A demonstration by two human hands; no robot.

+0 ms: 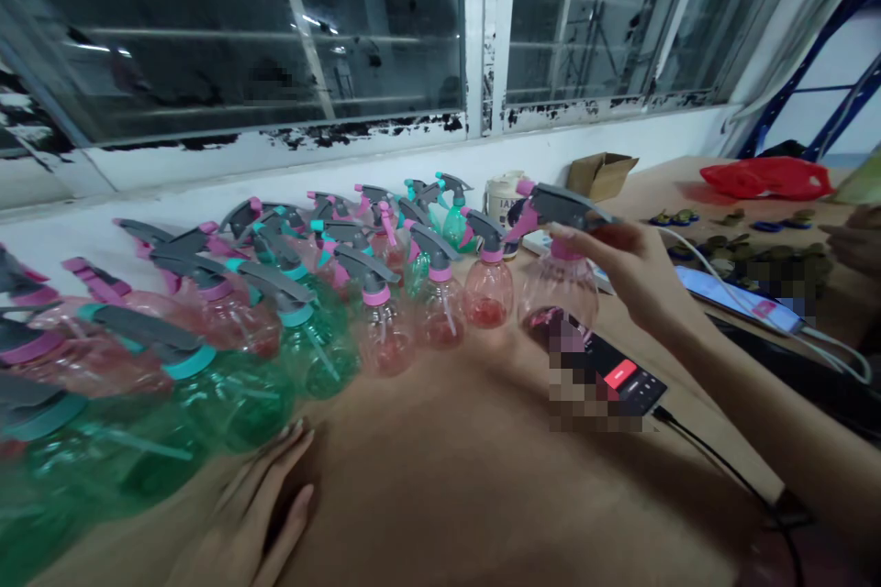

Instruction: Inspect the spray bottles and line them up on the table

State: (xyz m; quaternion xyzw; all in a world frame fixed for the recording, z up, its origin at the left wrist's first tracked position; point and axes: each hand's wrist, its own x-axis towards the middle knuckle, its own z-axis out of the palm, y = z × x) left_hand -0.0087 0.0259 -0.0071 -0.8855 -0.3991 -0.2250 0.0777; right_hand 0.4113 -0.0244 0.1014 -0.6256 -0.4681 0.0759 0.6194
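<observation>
My right hand (630, 266) is closed round the neck and grey trigger head of a pink spray bottle (559, 286). That bottle is upright, its clear pink body in front of the far end of a black phone (630, 376). Whether its base touches the table cannot be made out. My left hand (258, 500) rests on the table with fingers stretched and slightly apart, holding nothing. Close beyond its fingertips stands a green spray bottle (240, 399). Another pink spray bottle (488, 293) stands just left of the held one.
Several pink and green spray bottles crowd the table (440, 468) at left, along the window wall. On the right are a lit phone (740, 298) with white cables, small dark-yellow pieces (730, 257), a red bag (767, 177) and a cardboard box (602, 174). Another person's blurred hand (857, 238) shows there.
</observation>
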